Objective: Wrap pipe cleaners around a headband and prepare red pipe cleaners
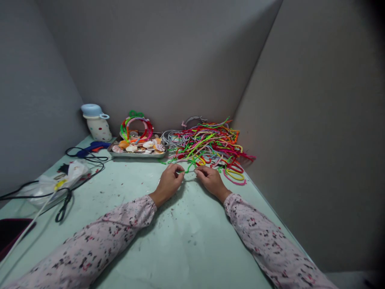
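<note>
Near the middle of the pale green table (186, 224), my left hand (170, 180) pinches one end of a thin green piece (189, 169), which looks like a pipe cleaner. My right hand (210, 179) is closed in a pinch at the other end, a short gap away from the left. Just beyond both hands lies a tangled heap of colourful pipe cleaners (207, 140). Behind my left hand a metal tray (136, 155) holds shells (131, 148), with fuzzy multicoloured rings (147, 129) standing on them.
A white bottle with a blue lid (99, 127) stands at the back left. Near it are a blue tool (93, 147), black cables (63, 204) and a plastic bag (75, 172). A dark object (13, 233) lies at the left edge. Grey walls close in the back and right.
</note>
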Available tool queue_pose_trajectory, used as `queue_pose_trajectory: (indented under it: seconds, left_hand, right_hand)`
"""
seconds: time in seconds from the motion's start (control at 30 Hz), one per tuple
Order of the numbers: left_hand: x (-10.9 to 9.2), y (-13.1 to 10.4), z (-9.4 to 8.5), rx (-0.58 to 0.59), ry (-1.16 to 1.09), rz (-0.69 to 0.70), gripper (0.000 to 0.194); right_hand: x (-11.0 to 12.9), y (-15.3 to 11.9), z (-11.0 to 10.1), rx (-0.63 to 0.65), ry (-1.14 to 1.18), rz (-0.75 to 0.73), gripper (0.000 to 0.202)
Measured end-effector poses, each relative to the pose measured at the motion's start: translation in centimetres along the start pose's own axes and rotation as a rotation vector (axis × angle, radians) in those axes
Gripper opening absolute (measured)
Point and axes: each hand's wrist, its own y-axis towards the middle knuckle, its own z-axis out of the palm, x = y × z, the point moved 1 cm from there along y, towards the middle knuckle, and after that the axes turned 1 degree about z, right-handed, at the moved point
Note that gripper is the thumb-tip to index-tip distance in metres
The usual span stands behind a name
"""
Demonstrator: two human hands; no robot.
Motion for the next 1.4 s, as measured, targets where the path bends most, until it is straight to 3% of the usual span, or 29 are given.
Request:
queue_pose_trajectory:
  seconds: [0.33,0.87,1.4]
  left_hand:
    - [-0.37,-0.21,0.01,0.012,0.017,0.033,0.013]
    - [-0.02,-0.15,0.18,0.088,-0.040,-0.094,0.018]
    - [-0.27,-0.24,0.10,0.083,-0.124,-0.168,0.018]
  right_hand:
    - [0.16,-0.04,0.03,-0.003,-0.022,-0.055,0.017]
    - [0.37,-0.13,0.09,0.052,-0.070,-0.131,0.018]
    - [0.16,-0.21,0.31,0.086,-0.103,-0.191,0.017]
